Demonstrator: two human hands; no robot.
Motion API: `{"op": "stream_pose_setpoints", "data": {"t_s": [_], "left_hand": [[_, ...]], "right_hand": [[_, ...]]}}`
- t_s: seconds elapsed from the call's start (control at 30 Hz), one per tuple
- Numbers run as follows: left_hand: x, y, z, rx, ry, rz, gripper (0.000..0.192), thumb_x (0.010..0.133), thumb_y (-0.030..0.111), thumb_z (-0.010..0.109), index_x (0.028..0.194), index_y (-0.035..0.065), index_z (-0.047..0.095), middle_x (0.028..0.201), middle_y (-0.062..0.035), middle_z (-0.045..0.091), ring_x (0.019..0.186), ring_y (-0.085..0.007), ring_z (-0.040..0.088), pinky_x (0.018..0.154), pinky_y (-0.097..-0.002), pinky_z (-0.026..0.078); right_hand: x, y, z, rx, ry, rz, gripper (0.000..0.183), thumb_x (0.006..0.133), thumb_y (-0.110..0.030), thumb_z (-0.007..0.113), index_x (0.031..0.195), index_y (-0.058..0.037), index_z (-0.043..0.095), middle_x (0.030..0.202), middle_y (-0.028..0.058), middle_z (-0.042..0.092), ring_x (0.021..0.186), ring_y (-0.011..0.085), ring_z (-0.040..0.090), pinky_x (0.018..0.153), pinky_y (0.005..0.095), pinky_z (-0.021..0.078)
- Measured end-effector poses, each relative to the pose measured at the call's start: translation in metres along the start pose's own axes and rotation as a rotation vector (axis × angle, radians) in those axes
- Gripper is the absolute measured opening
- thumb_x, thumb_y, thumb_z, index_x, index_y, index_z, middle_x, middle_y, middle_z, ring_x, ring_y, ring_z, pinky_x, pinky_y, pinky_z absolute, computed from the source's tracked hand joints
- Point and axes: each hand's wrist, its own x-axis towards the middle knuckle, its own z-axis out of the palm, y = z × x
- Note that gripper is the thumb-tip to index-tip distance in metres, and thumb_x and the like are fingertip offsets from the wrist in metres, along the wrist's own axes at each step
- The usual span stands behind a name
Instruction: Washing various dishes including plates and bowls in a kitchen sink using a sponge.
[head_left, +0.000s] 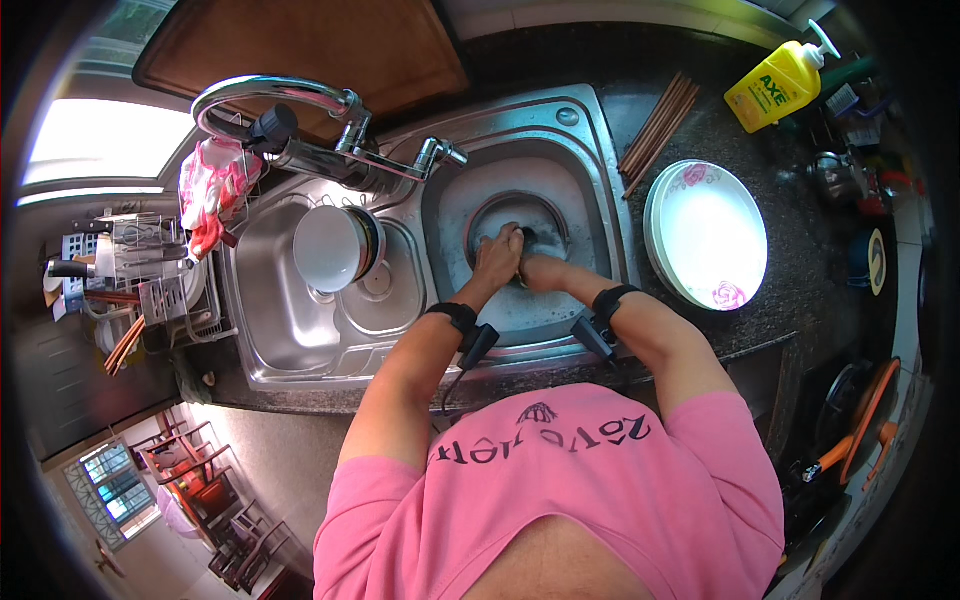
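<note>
Both of my hands are together in the right-hand stainless steel sink basin (585, 187), over a round, shallow metal vessel (487, 217) with some water and foam about it. My left hand (496, 259) has its fingers bent over the middle of the vessel, up against my right hand (544, 272). A small dark thing (528, 235) shows just beyond the fingers, too hidden to name. The right fingers are mostly out of sight behind the left hand, so what either hand grips is not visible.
Stacked bowls (328, 249) stand tilted in the left basin, below a chrome faucet (442, 154). On the right counter are stacked plates (705, 232), wooden chopsticks (660, 131) and a yellow AXE pump bottle (776, 86). A dish rack (161, 262) and a cloth (214, 187) are at left.
</note>
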Motion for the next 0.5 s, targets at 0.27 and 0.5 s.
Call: {"op": "stream_pose_setpoints", "data": {"t_s": [0.27,0.5], "left_hand": [[-0.002,-0.002,0.001,-0.094,0.064,-0.003,0.045,0.08,0.038,0.029,0.11,0.0074,0.043,0.093,-0.03,0.049,0.089,-0.0436,0.045,0.081,-0.0452,0.035],[0.0,-0.005,0.005,-0.079,0.091,-0.043,0.042,0.082,0.035,0.031,0.108,0.0047,0.044,0.093,-0.0256,0.052,0.089,-0.0427,0.046,0.08,-0.0425,0.035]], "right_hand": [[0.001,-0.014,0.002,-0.129,0.446,0.377,0.022,0.074,-0.017,0.047,0.085,0.0002,0.054,0.075,0.0169,0.058,0.063,0.027,0.058,0.057,0.0339,0.0467],[0.026,0.027,0.001,1.539,0.31,0.943,0.012,0.073,-0.006,0.042,0.076,0.0001,0.052,0.072,0.0164,0.053,0.061,0.0278,0.056,0.048,0.0405,0.0461]]}}
